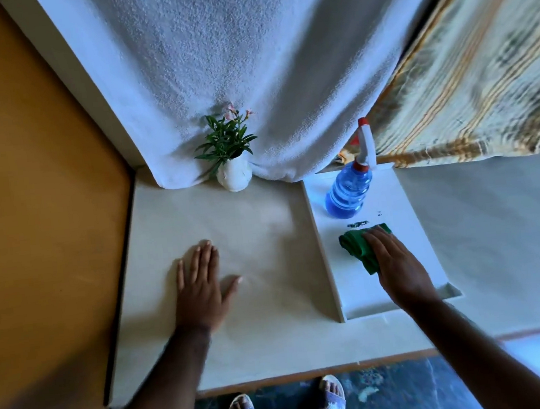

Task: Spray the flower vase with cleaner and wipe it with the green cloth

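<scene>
A small white flower vase [234, 176] with green leaves and pink blooms stands at the back of the table, against a hanging white towel. A blue spray bottle [349, 190] with a white and red trigger head stands at the far end of a white tray [405, 224]. The crumpled green cloth [358, 248] lies on that tray. My right hand [396, 264] rests on top of the cloth, fingers laid over it. My left hand [200, 286] lies flat on the table, palm down, fingers apart, holding nothing, well in front of the vase.
The cream table [265, 303] meets an orange-brown panel [33, 227] on the left. A white towel [231, 59] and a striped curtain [468, 86] hang behind. My sandalled feet [285, 407] show below the table's front edge.
</scene>
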The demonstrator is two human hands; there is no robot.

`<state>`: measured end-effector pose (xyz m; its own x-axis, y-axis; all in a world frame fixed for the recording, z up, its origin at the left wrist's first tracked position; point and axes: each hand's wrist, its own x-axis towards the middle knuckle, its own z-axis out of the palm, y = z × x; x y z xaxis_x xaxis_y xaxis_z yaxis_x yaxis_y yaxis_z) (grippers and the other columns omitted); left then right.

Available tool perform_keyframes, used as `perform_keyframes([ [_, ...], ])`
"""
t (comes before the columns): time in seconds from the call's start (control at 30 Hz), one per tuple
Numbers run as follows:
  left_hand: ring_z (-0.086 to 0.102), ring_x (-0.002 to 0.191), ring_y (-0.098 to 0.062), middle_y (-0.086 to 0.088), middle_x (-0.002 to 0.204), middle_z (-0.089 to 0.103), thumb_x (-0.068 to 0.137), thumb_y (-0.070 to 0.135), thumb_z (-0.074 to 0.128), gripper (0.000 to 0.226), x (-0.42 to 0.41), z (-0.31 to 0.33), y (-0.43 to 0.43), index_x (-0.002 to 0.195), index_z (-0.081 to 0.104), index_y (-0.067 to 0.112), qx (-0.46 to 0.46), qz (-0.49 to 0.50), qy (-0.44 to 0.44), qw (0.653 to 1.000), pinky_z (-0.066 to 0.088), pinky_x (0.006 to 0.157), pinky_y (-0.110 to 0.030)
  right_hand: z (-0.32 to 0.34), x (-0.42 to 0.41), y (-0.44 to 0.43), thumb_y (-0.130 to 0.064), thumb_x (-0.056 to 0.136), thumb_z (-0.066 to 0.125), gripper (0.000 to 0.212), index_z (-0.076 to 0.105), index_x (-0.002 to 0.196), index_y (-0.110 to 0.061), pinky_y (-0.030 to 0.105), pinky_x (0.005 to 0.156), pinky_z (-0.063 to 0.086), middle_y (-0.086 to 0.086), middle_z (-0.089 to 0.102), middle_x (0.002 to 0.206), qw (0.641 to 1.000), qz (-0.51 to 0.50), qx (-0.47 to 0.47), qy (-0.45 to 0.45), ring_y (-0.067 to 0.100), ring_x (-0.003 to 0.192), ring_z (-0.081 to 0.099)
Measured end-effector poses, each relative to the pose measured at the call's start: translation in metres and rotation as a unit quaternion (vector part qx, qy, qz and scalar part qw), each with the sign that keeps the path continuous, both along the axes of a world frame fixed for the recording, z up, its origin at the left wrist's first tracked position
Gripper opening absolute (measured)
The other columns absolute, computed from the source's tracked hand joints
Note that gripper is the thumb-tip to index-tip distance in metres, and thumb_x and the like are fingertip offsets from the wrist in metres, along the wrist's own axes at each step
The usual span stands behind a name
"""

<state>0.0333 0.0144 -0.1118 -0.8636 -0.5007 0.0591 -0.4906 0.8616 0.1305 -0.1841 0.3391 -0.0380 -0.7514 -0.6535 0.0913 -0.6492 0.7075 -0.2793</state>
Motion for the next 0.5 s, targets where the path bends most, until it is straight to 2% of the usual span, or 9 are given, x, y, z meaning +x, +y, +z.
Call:
perform_keyframes([
  [0.07,0.043,0.153,-0.032,-0.014,0.166,0.042,0.098,0.064,0.043,0.082,0.000,-0.001,0.001,0.156,0.044,0.006,-0.006,-0.005,0.003,1.000,0.036,0.123,-0.063,-0.011,0.002,0.005,0.026,0.075,0.068,0.062,0.057,0.134,0.012,0.061,0.109,0.046,0.031,0.059,0.141,1.000,0.010,0.011,-0.018,0.049,0.134,0.053],
  [0.13,0.042,0.153,-0.032,-0.014,0.166,0.042,0.098,0.064,0.043,0.083,0.000,-0.001,0.002,0.156,0.043,0.006,-0.014,-0.006,0.004,1.000,0.036,0.122,-0.063,-0.020,0.008,0.007,0.022,0.078,0.068,0.068,0.049,0.142,0.011,0.060,0.115,0.041,0.030,0.048,0.151,0.998,0.024,0.042,-0.040,0.047,0.142,0.043],
  [0.23,0.042,0.153,-0.033,-0.015,0.166,0.041,0.097,0.064,0.041,0.084,0.000,-0.002,0.002,0.157,0.041,0.006,-0.009,-0.008,-0.013,1.000,0.035,0.123,-0.063,-0.030,0.016,0.011,-0.011,0.087,0.064,0.074,0.035,0.151,0.009,0.057,0.122,0.031,0.029,0.030,0.161,0.995,0.042,0.081,-0.042,0.044,0.151,0.027],
  [0.33,0.044,0.151,-0.035,-0.017,0.165,0.042,0.096,0.066,0.038,0.087,-0.003,0.001,0.003,0.156,0.043,0.003,0.002,-0.010,-0.046,0.999,0.037,0.122,-0.065,-0.031,0.016,0.013,-0.048,0.088,0.040,0.090,0.023,0.156,0.007,0.057,0.125,0.023,0.027,0.016,0.166,0.989,0.059,0.116,-0.072,0.041,0.155,0.012],
  [0.37,0.044,0.152,-0.035,-0.017,0.165,0.042,0.097,0.069,0.032,0.089,-0.002,0.002,0.002,0.156,0.043,0.003,0.005,-0.015,-0.059,0.998,0.037,0.122,-0.065,-0.031,0.015,0.013,-0.057,0.088,0.038,0.095,0.021,0.157,0.007,0.057,0.125,0.023,0.025,0.013,0.167,0.988,0.060,0.128,-0.067,0.039,0.156,0.010],
  [0.43,0.038,0.155,-0.034,-0.017,0.168,0.036,0.094,0.081,0.008,0.106,-0.002,0.014,0.001,0.158,0.038,0.003,0.044,-0.019,-0.100,0.994,0.031,0.126,-0.064,-0.023,0.014,0.009,-0.078,0.087,0.035,0.111,0.017,0.158,0.005,0.053,0.128,0.018,0.021,0.007,0.168,0.984,0.052,0.153,-0.074,0.035,0.157,0.006],
  [0.5,0.028,0.160,-0.030,-0.013,0.173,0.026,0.080,0.090,-0.014,0.125,-0.007,0.026,-0.002,0.162,0.029,0.006,0.065,-0.023,-0.094,0.993,0.020,0.130,-0.061,-0.009,0.014,0.000,-0.089,0.083,0.029,0.121,0.016,0.159,0.003,0.049,0.129,0.016,0.018,0.006,0.169,0.984,0.055,0.155,-0.075,0.032,0.158,0.006],
])
